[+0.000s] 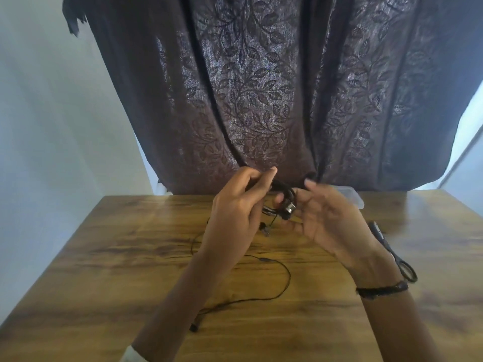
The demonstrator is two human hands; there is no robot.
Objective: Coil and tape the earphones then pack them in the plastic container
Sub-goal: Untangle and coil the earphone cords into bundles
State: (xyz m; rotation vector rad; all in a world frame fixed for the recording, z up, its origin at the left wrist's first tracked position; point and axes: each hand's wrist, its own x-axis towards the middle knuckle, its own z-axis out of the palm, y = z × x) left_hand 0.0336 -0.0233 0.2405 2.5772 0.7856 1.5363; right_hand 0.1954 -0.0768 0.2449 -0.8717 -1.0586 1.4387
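The earphones (283, 198) are partly coiled and held above the table (146, 231), the loops pinched in the left hand (239, 205). The right hand (329, 218) is next to the coil with its fingers spread, thumb near a metallic piece. The loose cord (261, 291) trails from the coil down across the table to a plug near the front edge. Thin and limp, the cord looks light and likely to spring loose, so the crossing of the loops seems the best place to pinch. Right of the coil lie scissors (392, 253); behind the right hand sits the container (352, 195). No tape shows
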